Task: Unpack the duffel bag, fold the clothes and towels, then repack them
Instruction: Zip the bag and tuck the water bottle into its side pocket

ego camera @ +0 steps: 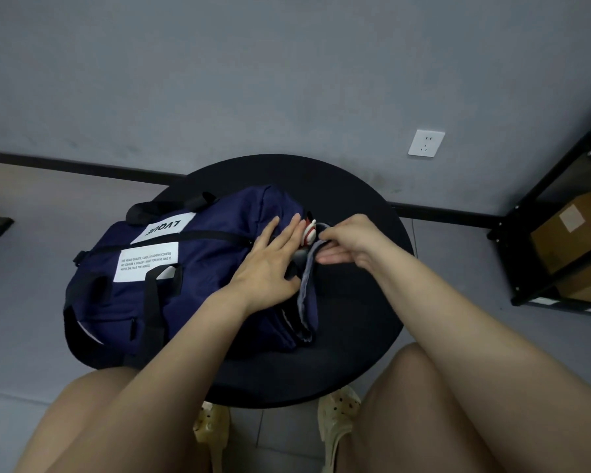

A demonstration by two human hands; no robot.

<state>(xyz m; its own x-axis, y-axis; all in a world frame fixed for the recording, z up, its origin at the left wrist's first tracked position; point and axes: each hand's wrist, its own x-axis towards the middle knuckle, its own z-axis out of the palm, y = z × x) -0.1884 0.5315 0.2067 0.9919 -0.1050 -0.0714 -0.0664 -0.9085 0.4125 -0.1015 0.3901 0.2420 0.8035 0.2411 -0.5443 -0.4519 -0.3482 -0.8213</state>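
opening bag (185,268) end on surface (355,353).
left hand (270,264) lying flat, fingers straight, bracing bag; right hand (345,240) fingers pinching grey edge (306,285). best peeling slowly, bag pinned.

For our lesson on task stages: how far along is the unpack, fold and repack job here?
Done: nothing shows yet; no clothes lie out on the round black table. In hand: the left hand rests flat on the navy duffel bag while the right hand pinches grey fabric at its open end. Left: unpacking, folding, repacking.
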